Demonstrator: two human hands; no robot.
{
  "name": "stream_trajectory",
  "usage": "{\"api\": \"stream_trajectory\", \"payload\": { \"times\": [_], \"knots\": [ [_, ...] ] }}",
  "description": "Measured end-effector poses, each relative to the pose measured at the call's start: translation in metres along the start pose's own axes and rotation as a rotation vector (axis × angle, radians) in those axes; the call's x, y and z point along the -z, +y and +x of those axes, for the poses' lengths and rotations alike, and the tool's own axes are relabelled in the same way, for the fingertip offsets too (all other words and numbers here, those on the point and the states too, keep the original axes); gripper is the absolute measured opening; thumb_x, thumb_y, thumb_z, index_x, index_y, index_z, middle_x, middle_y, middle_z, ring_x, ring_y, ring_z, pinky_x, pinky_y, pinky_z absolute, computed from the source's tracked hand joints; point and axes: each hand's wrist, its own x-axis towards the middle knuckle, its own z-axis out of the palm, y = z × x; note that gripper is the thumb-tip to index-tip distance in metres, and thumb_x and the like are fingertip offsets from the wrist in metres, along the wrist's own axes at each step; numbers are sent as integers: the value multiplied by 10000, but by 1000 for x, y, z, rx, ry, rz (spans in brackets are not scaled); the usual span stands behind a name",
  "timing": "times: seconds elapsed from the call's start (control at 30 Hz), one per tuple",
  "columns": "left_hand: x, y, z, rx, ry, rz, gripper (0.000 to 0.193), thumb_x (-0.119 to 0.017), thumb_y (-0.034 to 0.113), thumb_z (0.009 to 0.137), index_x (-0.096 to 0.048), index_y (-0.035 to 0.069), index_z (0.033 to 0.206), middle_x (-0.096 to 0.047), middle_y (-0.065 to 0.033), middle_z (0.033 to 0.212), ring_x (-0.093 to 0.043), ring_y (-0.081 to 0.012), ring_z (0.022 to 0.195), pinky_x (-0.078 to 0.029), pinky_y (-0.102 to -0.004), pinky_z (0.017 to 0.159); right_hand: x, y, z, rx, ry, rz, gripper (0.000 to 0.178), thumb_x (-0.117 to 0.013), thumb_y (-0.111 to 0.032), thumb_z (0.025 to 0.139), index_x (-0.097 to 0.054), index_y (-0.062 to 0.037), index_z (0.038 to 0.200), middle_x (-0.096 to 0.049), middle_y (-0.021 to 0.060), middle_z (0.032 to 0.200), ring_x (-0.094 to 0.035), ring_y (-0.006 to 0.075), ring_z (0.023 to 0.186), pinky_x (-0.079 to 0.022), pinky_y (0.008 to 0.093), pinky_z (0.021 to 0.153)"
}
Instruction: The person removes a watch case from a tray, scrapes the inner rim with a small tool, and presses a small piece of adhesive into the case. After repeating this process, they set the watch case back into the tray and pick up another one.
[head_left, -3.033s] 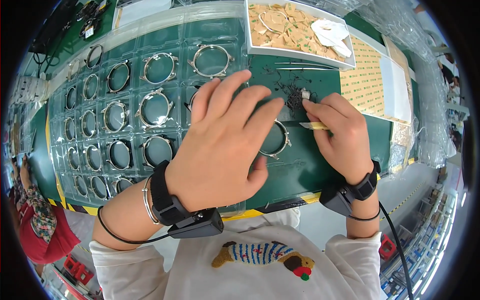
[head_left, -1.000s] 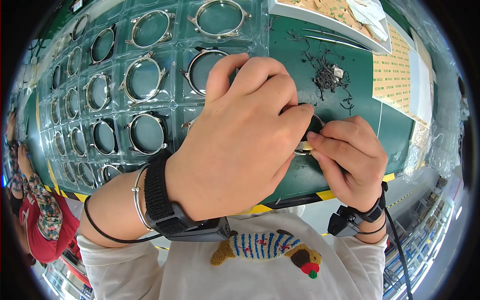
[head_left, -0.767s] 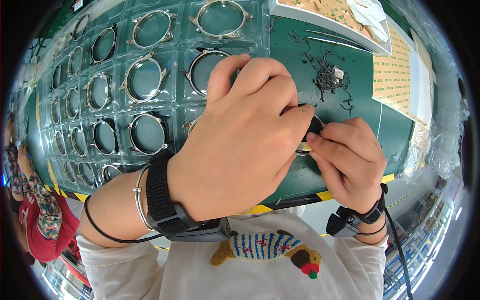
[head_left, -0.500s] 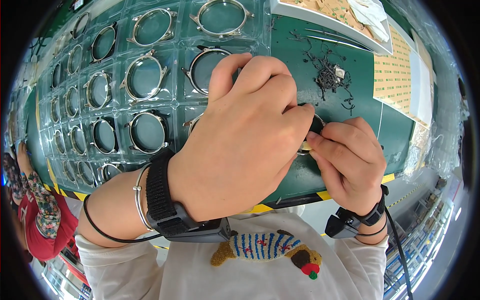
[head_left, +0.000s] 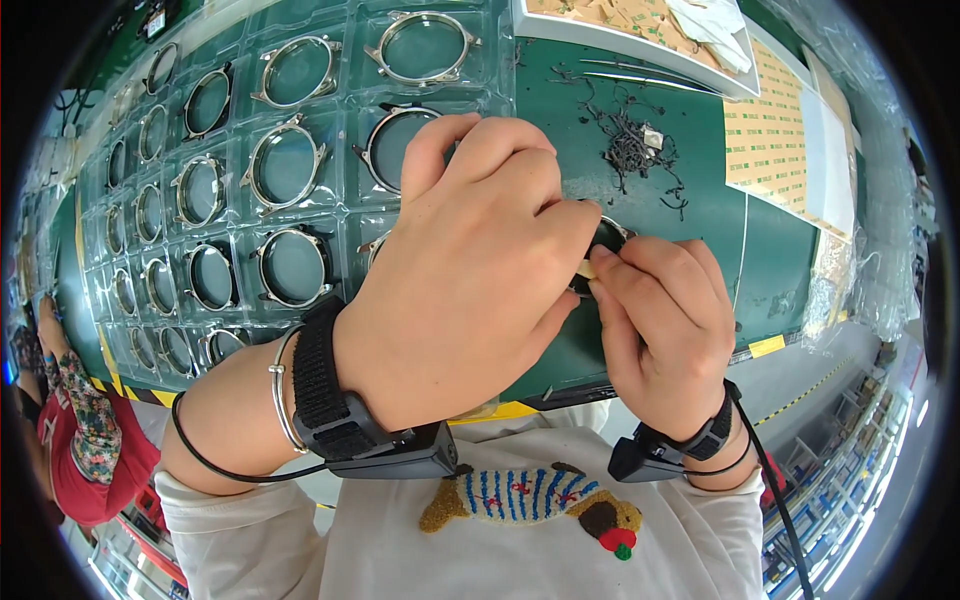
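My left hand [head_left: 470,270] curls its fingers around a round dark watch case, whose rim [head_left: 620,230] peeks out between both hands; most of it is hidden. Thumb and index finger of my right hand [head_left: 665,320] pinch a small pale yellow piece [head_left: 585,268] against the near side of that case. What the piece is, I cannot make out. Left of my hands lies a clear plastic tray [head_left: 345,110] with rows of metal watch cases [head_left: 262,268], some silver, some black, each in its own pocket.
A pile of thin black strips [head_left: 625,150] lies beyond my right hand. Behind it are slim metal pointed tools [head_left: 650,78] and a white box [head_left: 640,55] of tan scraps. Printed tan sheets [head_left: 765,130] lie at right. A person in red [head_left: 95,450] is at far left.
My right hand and the case sit slightly further left in the picture, as do the box and strips. Both hands keep their hold; the pinched yellow piece stays at the case.
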Motion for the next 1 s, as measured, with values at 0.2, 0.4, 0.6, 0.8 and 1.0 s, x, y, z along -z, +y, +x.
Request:
{"api": "stream_trajectory", "payload": {
  "times": [0.2, 0.4, 0.6, 0.8, 1.0],
  "knots": [
    [-1, 3, -1, 8, 12, 20, 520, -863, 98, 592, -724, 79, 1093, -584, -44, 935, -563, -305, 1161, -354, -485, 1026, -5, -8, -4, -59, 48, -34, 232, -758, 94, 738, -731, 31, 959, -650, 118, 964, -586, 274, 758, -485, 345, 646],
    [3, 1, 0, 39, -28, 53, 561, -876, 135, 603, -718, 91, 1140, -606, -47, 977, -548, -304, 1172, -348, -480, 1031, 1, 2, -6, -56, -2, 73, 232, -748, 91, 761, -741, 1, 974, -650, 112, 1012, -590, 249, 766, -490, 334, 636],
    [14, -12, 5, -59, -114, -69, 627, -899, 177, 601, -711, 100, 1194, -621, -50, 1025, -515, -296, 1195, -343, -480, 1027, 11, 9, 1, 12, -92, 118, 231, -749, 85, 768, -747, -12, 978, -643, 107, 1021, -587, 237, 767, -488, 325, 630],
    [12, -13, 6, -52, -128, -48, 605, -911, 182, 584, -719, 94, 1151, -633, -45, 1047, -519, -296, 1192, -345, -475, 1024, 7, 6, 2, -42, -92, 130, 217, -753, 81, 766, -742, -7, 964, -633, 109, 1005, -588, 245, 777, -482, 325, 633],
    [10, -11, 8, 4, -109, -31, 563, -922, 193, 565, -725, 94, 1083, -651, -35, 1022, -550, -295, 1179, -349, -471, 1021, -1, 2, 0, -18, -32, 60, 195, -759, 44, 758, -730, -14, 941, -606, 85, 978, -585, 256, 763, -490, 347, 627]
  ]
}}
